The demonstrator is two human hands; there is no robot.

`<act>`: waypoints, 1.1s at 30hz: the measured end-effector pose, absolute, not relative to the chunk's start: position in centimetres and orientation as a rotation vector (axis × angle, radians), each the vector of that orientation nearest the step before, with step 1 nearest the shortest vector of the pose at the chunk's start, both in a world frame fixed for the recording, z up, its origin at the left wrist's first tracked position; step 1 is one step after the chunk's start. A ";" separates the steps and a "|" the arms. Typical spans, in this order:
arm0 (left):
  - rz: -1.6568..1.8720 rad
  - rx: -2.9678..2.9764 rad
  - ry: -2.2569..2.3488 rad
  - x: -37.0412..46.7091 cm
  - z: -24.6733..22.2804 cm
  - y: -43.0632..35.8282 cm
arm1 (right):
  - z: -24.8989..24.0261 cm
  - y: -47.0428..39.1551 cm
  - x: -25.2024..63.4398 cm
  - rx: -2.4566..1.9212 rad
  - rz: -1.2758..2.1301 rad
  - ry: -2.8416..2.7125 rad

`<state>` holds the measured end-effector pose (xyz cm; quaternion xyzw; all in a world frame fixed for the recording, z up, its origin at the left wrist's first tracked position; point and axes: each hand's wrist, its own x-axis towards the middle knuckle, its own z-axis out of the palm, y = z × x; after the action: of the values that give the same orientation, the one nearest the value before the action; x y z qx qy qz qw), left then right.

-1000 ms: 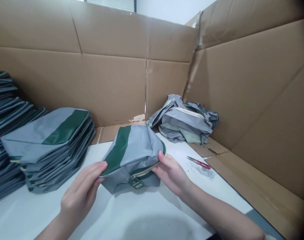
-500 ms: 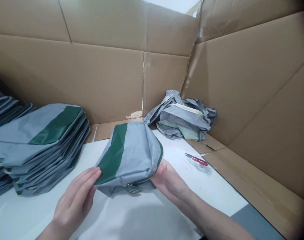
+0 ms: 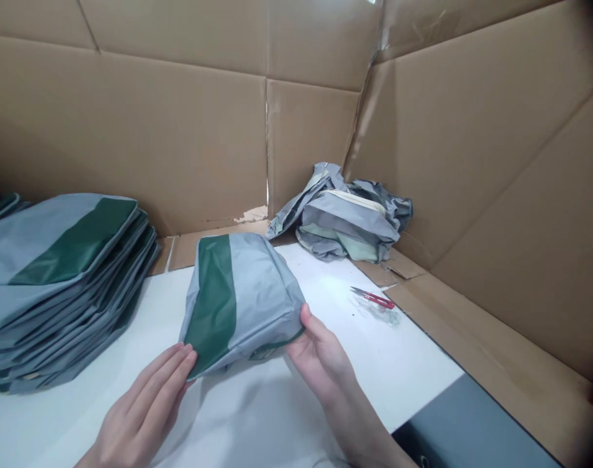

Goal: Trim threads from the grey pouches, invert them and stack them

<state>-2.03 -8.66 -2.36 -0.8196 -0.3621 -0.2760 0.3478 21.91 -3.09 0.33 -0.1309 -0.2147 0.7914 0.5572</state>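
Note:
A grey-blue zippered pouch [image 3: 262, 286] with a dark green band is held between my two hands, over the white table. My left hand [image 3: 150, 396] grips its near left corner, fingers on top of the green band and the thumb out of sight below. At the near right edge my right hand [image 3: 320, 357] holds on, thumb up and the other fingers under the pouch. A dark green tab shows at the near edge, partly folded under. Most of the zip is hidden from view.
On the left stands a tall stack of matching pouches [image 3: 72, 286]. Crumpled grey pouches [image 3: 348, 221] lie in the far corner. Red-handled thread snips [image 3: 374, 297] rest on the white table [image 3: 418, 377] at the right, beside thread scraps. Cardboard walls [image 3: 179, 130] rise behind and to the right.
The pouch has tilted, so its near zip edge has turned under and more of the top shows. My right hand's thumb now shows on the edge. The view has shifted slightly.

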 end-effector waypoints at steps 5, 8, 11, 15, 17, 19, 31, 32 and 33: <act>-0.671 -2.147 -0.913 -3.2 -3.4 -9.0 | 0.4 -4.2 21.3 -0.193 1.892 -0.556; -0.639 -2.163 -0.894 -4.2 -4.1 -8.9 | 0.1 -4.6 21.5 -0.196 1.921 -0.648; -0.668 -2.163 -0.918 -4.6 -4.3 -8.6 | 0.1 -4.9 22.0 -0.204 1.920 -0.717; -0.754 -2.137 -1.005 -4.1 -3.5 -8.5 | -0.2 -5.2 22.1 -0.280 1.903 -0.692; -0.794 -2.071 -1.069 -3.8 -3.0 -8.8 | -0.6 -5.2 21.9 -0.293 1.925 -0.618; -0.794 -2.023 -1.115 -3.6 -2.8 -9.2 | -1.0 -4.9 21.7 -0.303 1.962 -0.543; -1.056 -2.121 -1.348 -4.6 -0.8 -10.8 | -1.7 -1.9 28.5 -1.038 1.790 -1.173; -1.204 -2.070 -1.520 -4.6 -0.2 -10.7 | -0.9 -1.1 29.4 -1.112 1.555 -1.440; -1.355 -1.991 -1.730 -4.5 0.3 -10.5 | 0.3 0.0 30.0 -1.151 1.238 -1.650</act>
<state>-4.51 -10.49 0.35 -0.6689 -0.5811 -0.4550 0.0880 30.01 -0.01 0.27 -0.4508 -0.6462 0.4848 0.3797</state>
